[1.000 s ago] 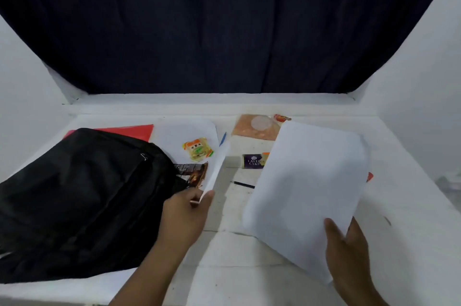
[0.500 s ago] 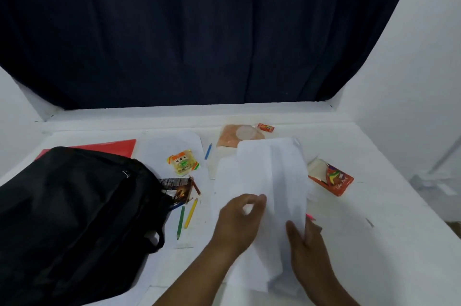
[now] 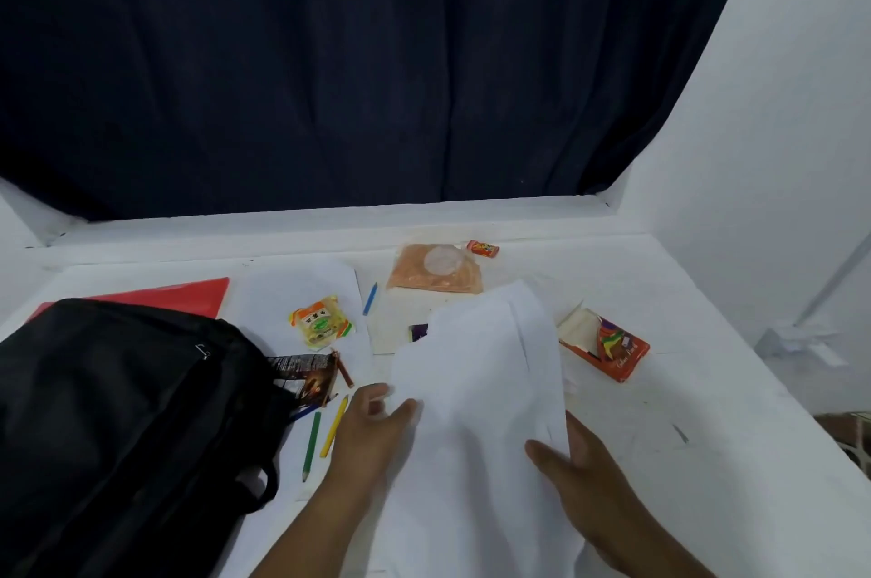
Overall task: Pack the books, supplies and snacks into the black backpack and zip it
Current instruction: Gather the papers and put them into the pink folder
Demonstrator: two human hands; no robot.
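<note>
The black backpack (image 3: 118, 426) lies on its side at the left of the white table. Both my hands hold a loose stack of white paper sheets (image 3: 480, 389) in front of me. My left hand (image 3: 372, 436) grips the stack's left edge with thumb and fingers. My right hand (image 3: 579, 469) holds the right side, thumb on top of the sheets. Between the backpack and the paper lie a green pencil (image 3: 311, 445), a yellow pencil (image 3: 333, 425) and a brown snack wrapper (image 3: 306, 375).
On the table are a red folder (image 3: 188, 297), a yellow snack packet (image 3: 320, 323), a blue pencil (image 3: 370, 298), an orange bag (image 3: 433, 276), a small red candy (image 3: 483, 248) and an open orange colour-pencil box (image 3: 608, 349). A dark curtain hangs behind.
My two hands came together, joining the separate sheets into one stack. The view shifted right, revealing the pencils and the orange box.
</note>
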